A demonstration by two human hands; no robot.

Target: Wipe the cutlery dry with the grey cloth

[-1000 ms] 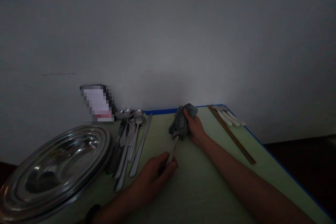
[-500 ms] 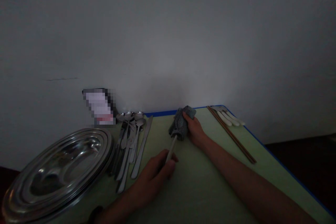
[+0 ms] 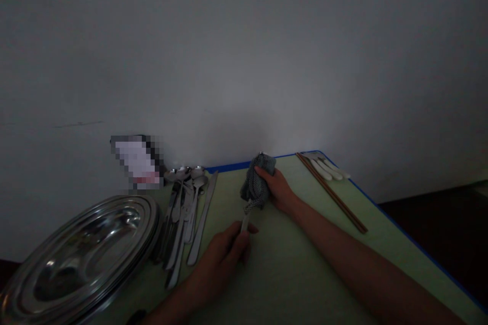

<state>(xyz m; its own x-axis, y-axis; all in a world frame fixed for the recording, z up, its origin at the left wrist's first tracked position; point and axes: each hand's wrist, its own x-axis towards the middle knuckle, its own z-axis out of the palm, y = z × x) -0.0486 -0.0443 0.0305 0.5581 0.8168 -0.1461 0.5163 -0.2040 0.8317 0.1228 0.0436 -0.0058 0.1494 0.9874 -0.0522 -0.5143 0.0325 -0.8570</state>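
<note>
The utensil (image 3: 245, 223) is over the table (image 3: 301, 269), its far end inside the cloth (image 3: 252, 187). Left hand (image 3: 227, 245) fingers pinch its handle; right hand (image 3: 281, 192) fingers grip the cloth. Leftward lie cutlery (image 3: 200, 230) and trays (image 3: 149, 213); the phone (image 3: 134, 158) screen is pixelated, unreadable.

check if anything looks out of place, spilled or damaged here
The silver metal cutlery looks untidy: pieces overlap in a loose heap beside the stacked silver oval metal trays, while the long brown wooden chopsticks lie neatly together. No spill or damage shows in this dim view.
</note>
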